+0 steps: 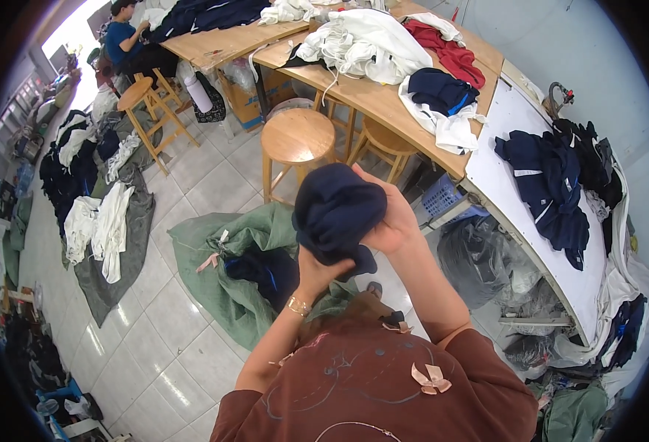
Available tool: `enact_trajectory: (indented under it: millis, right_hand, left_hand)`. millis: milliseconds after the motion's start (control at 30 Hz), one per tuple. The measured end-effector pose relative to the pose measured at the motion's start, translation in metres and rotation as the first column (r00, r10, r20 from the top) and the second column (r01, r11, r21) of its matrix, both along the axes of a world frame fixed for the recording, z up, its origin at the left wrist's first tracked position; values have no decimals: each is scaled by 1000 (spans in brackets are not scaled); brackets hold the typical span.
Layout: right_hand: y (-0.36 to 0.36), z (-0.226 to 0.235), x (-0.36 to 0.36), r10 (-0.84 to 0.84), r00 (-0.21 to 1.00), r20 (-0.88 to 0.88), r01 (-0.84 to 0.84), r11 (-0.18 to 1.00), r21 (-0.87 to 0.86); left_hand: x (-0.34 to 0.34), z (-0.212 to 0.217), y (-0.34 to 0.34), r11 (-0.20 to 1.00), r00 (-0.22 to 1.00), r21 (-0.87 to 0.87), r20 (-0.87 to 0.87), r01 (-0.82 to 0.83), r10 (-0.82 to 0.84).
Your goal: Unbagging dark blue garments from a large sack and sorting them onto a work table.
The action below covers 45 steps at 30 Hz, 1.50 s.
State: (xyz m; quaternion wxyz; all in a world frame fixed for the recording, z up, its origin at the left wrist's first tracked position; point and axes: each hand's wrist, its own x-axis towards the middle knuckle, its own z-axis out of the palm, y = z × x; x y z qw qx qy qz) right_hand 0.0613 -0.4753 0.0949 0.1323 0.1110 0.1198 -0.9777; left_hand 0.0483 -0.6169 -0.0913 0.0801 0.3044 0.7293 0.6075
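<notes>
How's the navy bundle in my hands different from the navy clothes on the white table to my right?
The navy bundle is gathered into a compact, rounded shape; the navy clothes lie loosely spread. Your left hand and right hand hold the bundle, while the clothes rest on the white table. The clothes show white and bright blue details; the bundle's visible side looks plain. Both are dark navy fabric.

The bundle (pixel 335 210) is matt cloth — the stool (pixel 298 136) smooth, glossy wood, the floor tiles (pixel 151 342) shiny.
</notes>
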Motion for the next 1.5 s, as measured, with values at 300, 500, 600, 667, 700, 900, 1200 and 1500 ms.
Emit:
enact_trajectory:
  millis: [300,500,600,667,700,900,1200,1500]
  right_hand:
    - [1,-26,-5,-32,999,-11,33,967,254]
    - [-5,-45,-11,65,992,109,-88,970,225]
    - [-5,-57,-12,85,986,146,-111,977,181]
    - [-7,-63,-13,42,983,177,-71,984,161]
    - [-8,-66,-13,45,982,182,-75,984,160]
    - [-8,-69,-11,125,971,206,-161,972,169]
    - [-6,-71,-9,84,975,203,-122,976,180]
    - [3,-71,-4,180,976,121,-206,946,249]
  left_hand:
    - [-34,115,-13,867,846,355,-278,-350,455]
    - [-30,125,-24,988,917,76,-368,-134,152]
    - [-24,130,-25,990,925,69,-355,-119,136]
    - [-24,125,-26,990,923,56,-357,-132,143]
    - [-27,120,-26,990,926,54,-349,-132,143]
    - [-29,116,-36,993,989,68,-113,-92,100]
    - [-19,115,-28,986,952,63,-260,-152,164]
    - [-24,113,-34,977,938,209,331,31,-100]
